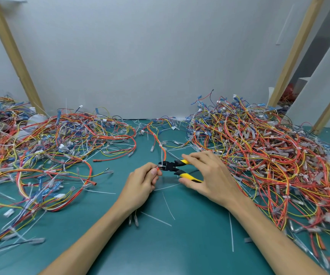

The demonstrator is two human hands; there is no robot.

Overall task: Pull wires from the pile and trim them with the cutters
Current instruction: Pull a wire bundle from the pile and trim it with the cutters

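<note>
The cutters (172,166) sit above the middle of the green mat (180,245), between the two hands. Their long axis runs nearly left to right, with the black head pointing left and the yellow-and-black handles splayed apart to the right. The right hand (209,175) grips them, fingers laid over the upper handle and thumb under the lower one.

The left hand (140,185) is curled, pinching the near end of a red-and-orange wire (163,153) between thumb and fingertips, right at the cutter head. The jaws stand around the wire at a small white tie, but whether they are biting cannot be told.

From the pinch the wire runs straight away from the person, then bends left toward the far edge of the mat.

Two tangled heaps flank the hands — the left pile (51,145), looser and spread flat, and the right pile (259,155), denser and mostly red. White offcuts (168,205) lie scattered on the mat near the forearms. Behind stands a pale wall (160,56) with slanting wooden posts (11,52) at either side.
</note>
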